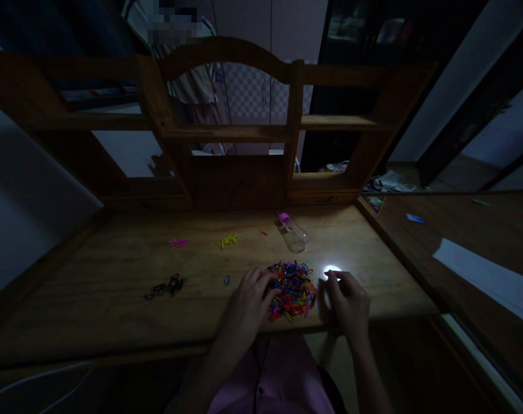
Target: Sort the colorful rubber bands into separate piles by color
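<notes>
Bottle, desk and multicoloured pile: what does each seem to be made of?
Bottle: clear, smooth plastic or perhaps glass, since its body is see-through.
Desk: likely smooth-finished wood, given the visible grain lines.
Multicoloured pile: perhaps rubber or soft plastic, suggested by thin, brightly coloured loops; the pieces are too small to judge their finish.

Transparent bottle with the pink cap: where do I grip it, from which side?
I'd grip the transparent bottle across its middle, from above on the right with the right hand. It appears to lie on its side, pink cap facing the wooden shelf unit, so the long body likely offers most hold.
</notes>
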{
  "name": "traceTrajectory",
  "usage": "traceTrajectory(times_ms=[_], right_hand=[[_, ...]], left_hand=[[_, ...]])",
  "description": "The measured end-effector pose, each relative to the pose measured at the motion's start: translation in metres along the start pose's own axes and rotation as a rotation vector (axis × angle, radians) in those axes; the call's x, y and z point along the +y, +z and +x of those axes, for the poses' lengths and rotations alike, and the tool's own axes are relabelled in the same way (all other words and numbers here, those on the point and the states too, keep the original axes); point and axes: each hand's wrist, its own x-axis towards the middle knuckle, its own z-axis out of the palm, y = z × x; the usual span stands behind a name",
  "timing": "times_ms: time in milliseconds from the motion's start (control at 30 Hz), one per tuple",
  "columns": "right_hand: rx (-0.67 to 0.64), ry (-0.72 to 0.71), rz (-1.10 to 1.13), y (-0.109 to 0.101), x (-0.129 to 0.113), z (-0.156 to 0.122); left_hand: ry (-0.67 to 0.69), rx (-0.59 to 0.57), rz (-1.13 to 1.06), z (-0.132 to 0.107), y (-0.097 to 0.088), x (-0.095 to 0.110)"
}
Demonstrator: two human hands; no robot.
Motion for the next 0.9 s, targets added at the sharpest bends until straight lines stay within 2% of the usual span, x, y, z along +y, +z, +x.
traceTrajectory(times_ms=[67,233,333,533,767,900], right_hand=[[-0.002,-0.010,0.001,0.000,0.000,0.000],[0.003,-0.009,-0.006,0.001,0.002,0.000],[0.010,-0.005,-0.007,0.001,0.002,0.000],[0.008,-0.017,0.011,0.002,0.000,0.001],[0.009,-0.006,-0.009,0.002,0.001,0.000],[0.011,-0.014,-0.019,0.001,0.002,0.000]], left_hand=[[0.011,-0.002,0.057,0.000,0.004,0.000],[0.066,-0.059,0.352,0.000,0.004,0.001],[0.071,-0.051,0.411,0.002,0.002,0.001],[0.035,0.002,0.274,0.007,-0.005,-0.001],[-0.101,0.081,0.034,0.008,-0.015,0.008],[-0.126,0.132,-0.014,0.008,-0.035,-0.003]])
